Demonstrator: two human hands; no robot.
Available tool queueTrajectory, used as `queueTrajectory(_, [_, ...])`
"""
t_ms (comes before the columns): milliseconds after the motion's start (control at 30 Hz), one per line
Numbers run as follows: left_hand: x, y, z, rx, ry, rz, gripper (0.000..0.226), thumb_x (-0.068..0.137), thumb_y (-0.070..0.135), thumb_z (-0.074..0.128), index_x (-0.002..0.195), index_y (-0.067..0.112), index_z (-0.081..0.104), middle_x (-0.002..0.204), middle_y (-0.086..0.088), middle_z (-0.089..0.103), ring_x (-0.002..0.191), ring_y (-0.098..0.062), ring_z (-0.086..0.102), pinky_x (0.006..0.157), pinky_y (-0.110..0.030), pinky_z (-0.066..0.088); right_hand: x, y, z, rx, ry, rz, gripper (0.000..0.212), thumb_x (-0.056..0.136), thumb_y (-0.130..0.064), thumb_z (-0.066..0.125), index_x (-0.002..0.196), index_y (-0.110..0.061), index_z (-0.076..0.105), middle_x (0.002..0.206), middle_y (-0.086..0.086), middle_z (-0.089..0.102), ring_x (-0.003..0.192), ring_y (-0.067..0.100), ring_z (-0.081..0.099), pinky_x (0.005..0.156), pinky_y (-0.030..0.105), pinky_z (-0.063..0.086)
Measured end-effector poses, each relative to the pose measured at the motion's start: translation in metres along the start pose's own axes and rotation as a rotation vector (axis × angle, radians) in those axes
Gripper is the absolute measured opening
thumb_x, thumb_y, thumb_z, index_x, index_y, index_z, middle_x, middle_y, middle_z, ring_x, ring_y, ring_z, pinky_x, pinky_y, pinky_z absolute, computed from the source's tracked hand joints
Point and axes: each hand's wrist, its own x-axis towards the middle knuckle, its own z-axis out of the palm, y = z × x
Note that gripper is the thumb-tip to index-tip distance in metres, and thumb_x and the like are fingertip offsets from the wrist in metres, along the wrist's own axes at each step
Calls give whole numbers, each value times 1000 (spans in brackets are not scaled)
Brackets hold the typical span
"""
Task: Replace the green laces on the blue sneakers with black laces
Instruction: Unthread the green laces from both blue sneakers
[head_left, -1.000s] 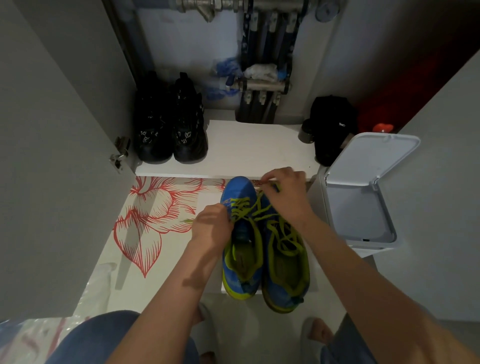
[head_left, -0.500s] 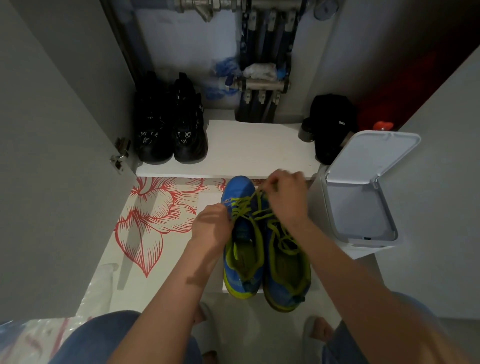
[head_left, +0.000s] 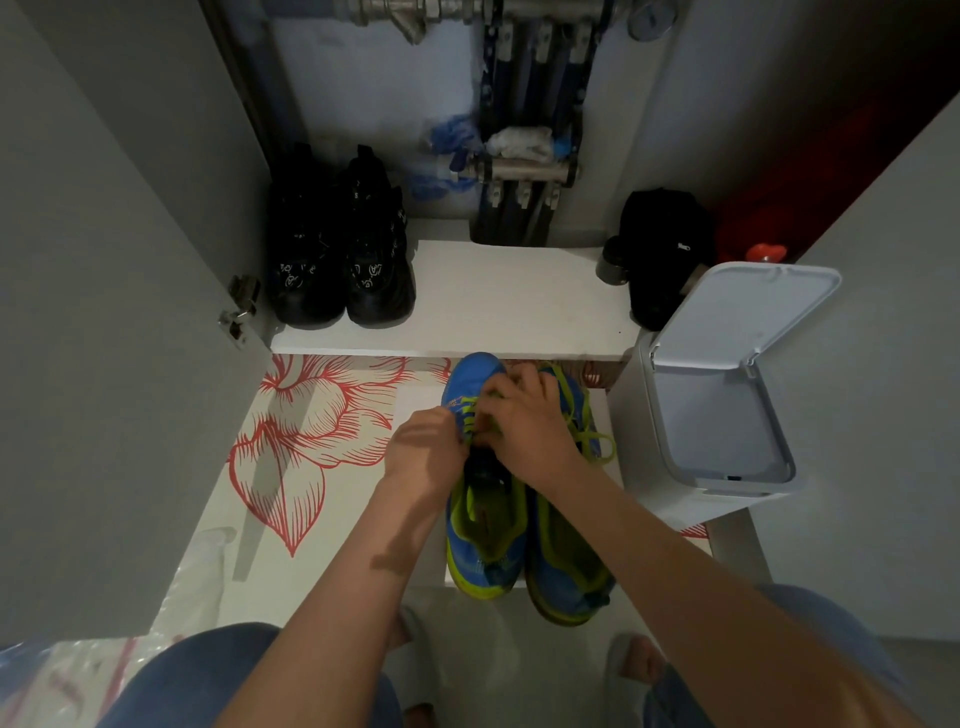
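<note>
Sneakers (head_left: 483, 551) — two; hands (head_left: 530, 431) — two, on laces (head_left: 470, 413).

Green laces (head_left: 470, 418) half under right hand (head_left: 524, 426)

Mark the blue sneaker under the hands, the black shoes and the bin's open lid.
blue sneaker (head_left: 474, 373), head view, on its blue toe.
black shoes (head_left: 382, 299), head view, on the toe of one shoe.
bin lid (head_left: 748, 312), head view, on the raised lid's inner face.

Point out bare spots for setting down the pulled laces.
Bare: the shelf between black shoes and bag; the floral floor between door and sneakers. Crowded: bin close on their right; left hand and right hand on the laces.
</note>
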Motion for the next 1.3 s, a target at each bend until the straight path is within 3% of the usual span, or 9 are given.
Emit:
queueTrajectory(200, [-2, -1, 1, 10, 10, -13, 31, 98, 22, 44, 119, 1, 52, 120, -15, 56, 108, -29, 58, 83, -31, 46, 8, 37, -31, 394, 372, 476, 5, 90, -22, 60, 90, -18, 63, 87, -4, 50, 100, 22, 45, 79, 24, 21])
queueTrajectory(300, [-1, 1, 1, 1, 6, -15, 32, 97, 24, 46, 119, 2, 53, 119, -16, 57, 108, -29, 58, 82, -32, 46, 6, 34, -41, 689, 218, 325, 8, 84, -27, 67, 89, -21, 65, 91, -9, 50, 95, 14, 44, 84, 25, 36])
queueTrajectory(433, [0, 3, 2, 25, 21, -8, 30, 98, 21, 43, 119, 0, 52, 120, -16, 56, 110, -29, 57, 84, -31, 45, -1, 7, -18, 233, -62, -30, 28, 82, -28, 68, 109, -20, 64, 113, -1, 59, 110, 21, 38, 94, 32, 26])
queueTrajectory(600, [2, 2, 0, 21, -12, -18, 30, 98, 20, 44, 117, -1, 53, 118, -17, 58, 108, -29, 58, 83, -32, 46, -1, 3, -5, 5, 18, -66, 17, 88, -23, 57, 101, -16, 66, 106, 1, 60, 112, 22, 38, 95, 29, 16])
queueTrajectory(800, [-1, 2, 2, 61, 15, -15, 31, 99, 19, 43, 121, -1, 50, 122, -17, 55, 110, -29, 57, 84, -31, 46, 1, 6, -13, 115, 6, 48, 10, 85, -13, 59, 92, -19, 61, 96, -3, 58, 106, 20, 43, 88, 29, 18])
queueTrajectory(967, [-6, 7, 1, -3, 25, -20, 38, 95, 24, 51, 127, 5, 44, 124, -14, 51, 111, -28, 56, 85, -32, 47, 8, 36, -44, 465, 322, 396, 3, 93, -14, 54, 91, -13, 55, 88, 6, 57, 86, 23, 49, 73, 32, 38])
queueTrajectory(1067, [-5, 13, 5, -86, 88, 61, 42, 92, 19, 53, 132, 13, 43, 127, -12, 43, 114, -26, 49, 87, -34, 48, 4, 40, -43, 395, 201, 395, 15, 94, -12, 53, 101, -7, 65, 105, 8, 55, 103, 22, 42, 78, 19, 27])
queueTrajectory(1167, [2, 15, 12, -46, 114, 151, 34, 94, 14, 47, 127, 14, 51, 131, -8, 40, 119, -22, 44, 91, -31, 47, 2, 31, -37, 386, 104, 367, 26, 94, -4, 47, 112, -7, 64, 116, 10, 52, 112, 23, 42, 87, 22, 35])
queueTrajectory(1300, [8, 13, 24, 56, 128, 205, 30, 97, 15, 45, 125, 15, 54, 131, -6, 41, 117, -20, 46, 90, -30, 48, -1, 20, -42, 391, -71, 348, 23, 94, -15, 46, 105, -12, 66, 103, 5, 65, 96, 20, 61, 74, 27, 46])
